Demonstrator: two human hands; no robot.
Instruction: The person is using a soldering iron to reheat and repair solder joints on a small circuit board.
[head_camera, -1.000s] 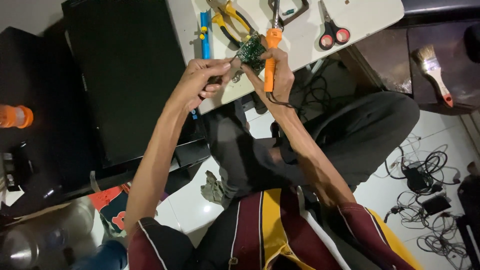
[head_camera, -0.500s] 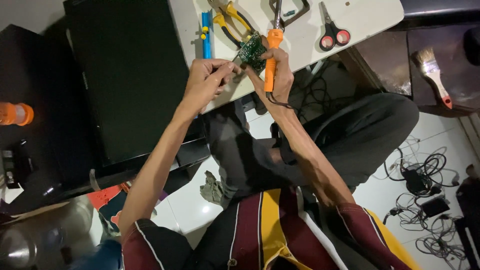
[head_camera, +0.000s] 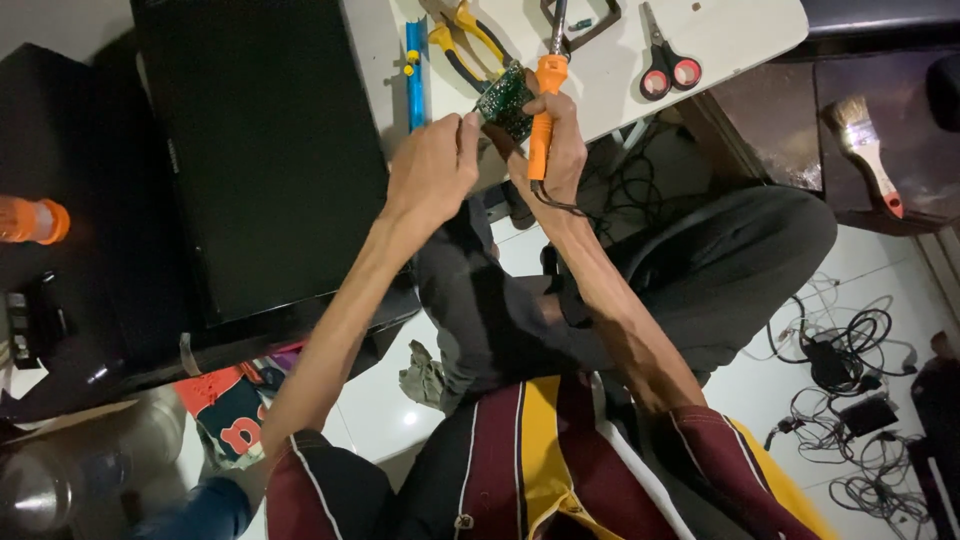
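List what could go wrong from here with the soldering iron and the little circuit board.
1. The left hand pinches the green circuit board close to the orange soldering iron gripped by the right hand; a slip could burn the fingers.
2. The board is held in the air, so it may wobble.
3. The iron's cord hangs over the lap and could snag.

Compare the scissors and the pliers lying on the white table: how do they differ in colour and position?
The scissors have red-ringed black handles; the pliers have yellow handles. The scissors lie apart on the right side of the white table, with nothing touching them; the pliers lie on the left, close above the green circuit board and beside a blue tool. The scissors show whole; the pliers are cut off by the top edge. Both lie flat, held by neither hand.
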